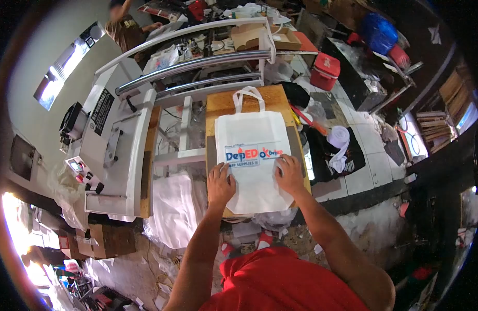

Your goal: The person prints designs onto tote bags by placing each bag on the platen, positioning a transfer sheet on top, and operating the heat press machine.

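Observation:
A white fabric bag (257,192) with two handles lies flat on a wooden board (218,103), its handles pointing away from me. Blue and red lettering, with a rectangular printed piece, crosses its middle. My left hand (221,184) rests at the bag's left edge beside the print, fingers slightly curled and holding nothing. On the right side, my right hand (289,173) lies on the bag with its fingers spread near the end of the lettering.
A large white press machine (114,140) with metal rollers (192,65) stands left and beyond the board. White bags (174,207) hang at the lower left. A red cooler (325,71) and black cloth (322,150) are to the right. Another person (124,31) stands at the back left.

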Demonstrator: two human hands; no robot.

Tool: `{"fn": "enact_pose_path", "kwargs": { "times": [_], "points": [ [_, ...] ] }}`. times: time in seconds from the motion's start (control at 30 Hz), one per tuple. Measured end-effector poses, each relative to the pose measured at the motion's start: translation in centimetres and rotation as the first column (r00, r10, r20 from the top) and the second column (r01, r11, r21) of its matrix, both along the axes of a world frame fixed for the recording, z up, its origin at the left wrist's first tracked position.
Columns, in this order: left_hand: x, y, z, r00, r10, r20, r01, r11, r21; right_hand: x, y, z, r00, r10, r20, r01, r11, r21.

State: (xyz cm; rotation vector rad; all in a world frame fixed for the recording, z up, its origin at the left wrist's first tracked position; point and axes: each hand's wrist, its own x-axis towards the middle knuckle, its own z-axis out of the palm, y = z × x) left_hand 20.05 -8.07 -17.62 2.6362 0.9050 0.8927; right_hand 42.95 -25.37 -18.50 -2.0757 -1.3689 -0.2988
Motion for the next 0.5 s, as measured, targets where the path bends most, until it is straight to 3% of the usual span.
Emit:
{"fn": "enact_pose_path", "kwargs": {
  "times": [0.5],
  "points": [
    [0.09, 0.20, -0.77, 1.000, 0.000, 0.022, 0.000, 1.000, -0.008, -0.14, -0.15, 0.79, 1.000, 0.002, -0.010, -0.002, 0.999, 0.047]
  ]
}}
